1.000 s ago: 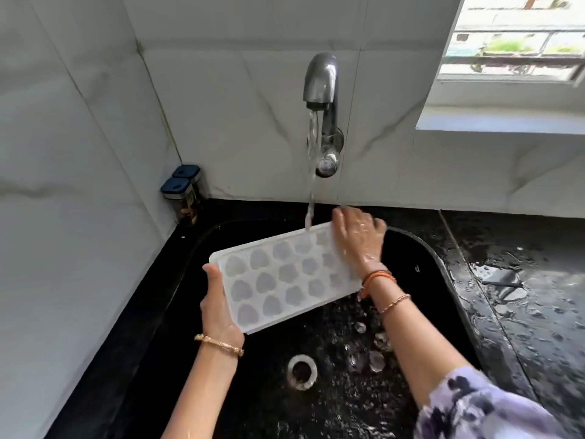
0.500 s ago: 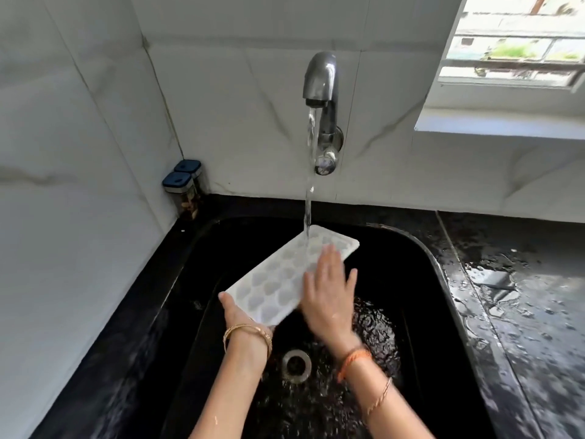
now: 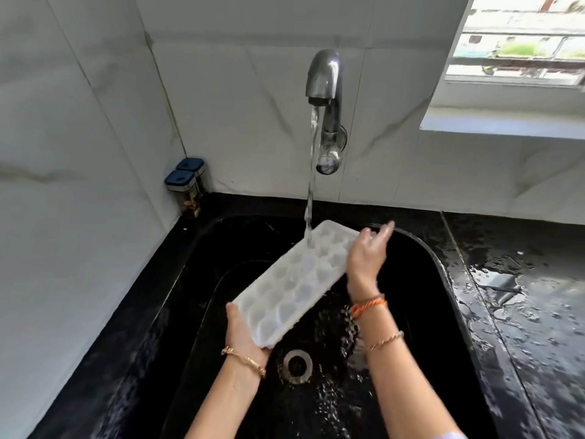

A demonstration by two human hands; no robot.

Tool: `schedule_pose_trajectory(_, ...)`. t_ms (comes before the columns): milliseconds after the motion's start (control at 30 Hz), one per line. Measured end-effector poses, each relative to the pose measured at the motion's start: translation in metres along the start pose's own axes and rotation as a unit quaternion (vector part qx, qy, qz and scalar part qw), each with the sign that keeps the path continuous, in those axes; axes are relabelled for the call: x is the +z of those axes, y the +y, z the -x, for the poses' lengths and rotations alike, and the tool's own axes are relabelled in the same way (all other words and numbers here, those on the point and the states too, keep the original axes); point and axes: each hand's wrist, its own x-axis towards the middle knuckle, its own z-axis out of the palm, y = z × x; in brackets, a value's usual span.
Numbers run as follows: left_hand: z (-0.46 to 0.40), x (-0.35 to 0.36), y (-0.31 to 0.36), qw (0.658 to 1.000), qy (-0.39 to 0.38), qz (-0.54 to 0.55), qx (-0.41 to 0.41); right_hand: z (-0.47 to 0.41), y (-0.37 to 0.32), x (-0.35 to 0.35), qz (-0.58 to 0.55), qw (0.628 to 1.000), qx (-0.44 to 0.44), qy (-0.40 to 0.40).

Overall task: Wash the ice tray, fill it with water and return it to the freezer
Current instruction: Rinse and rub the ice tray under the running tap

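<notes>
A white ice tray with rounded cups is held tilted over the black sink, its far end raised under the running tap. The water stream lands on the tray's upper end. My left hand grips the tray's near lower corner from beneath. My right hand lies on the tray's far right edge with its fingers spread and blurred by motion.
The sink drain lies below the tray. Two blue-lidded jars stand in the back left corner. A wet black counter runs to the right, and a window sill is above it.
My right hand moved from the tray's middle up to its far right edge. The tray shifted slightly and stays tilted under the stream.
</notes>
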Motion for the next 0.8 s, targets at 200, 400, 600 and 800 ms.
schedule_pose_trajectory(200, -0.006, 0.009, 0.03, 0.995, -0.064, -0.058, 0.048, -0.021, 0.015, -0.036, -0.053, 0.976, 0.184, -0.105)
schedule_pose_trajectory(400, 0.005, 0.059, 0.055, 0.967, -0.121, -0.215, 0.068, -0.006, 0.057, -0.06, -0.156, 0.944, 0.289, 0.019)
schedule_pose_trajectory(600, -0.01, 0.042, 0.067, 0.976, -0.105, -0.186, 0.041, -0.013, 0.06, -0.045, -0.07, 0.955, 0.276, -0.083)
schedule_pose_trajectory(800, -0.035, -0.002, 0.047, 0.983, 0.035, -0.179, -0.003, -0.001, 0.029, -0.055, -0.029, 0.968, 0.084, -0.237)
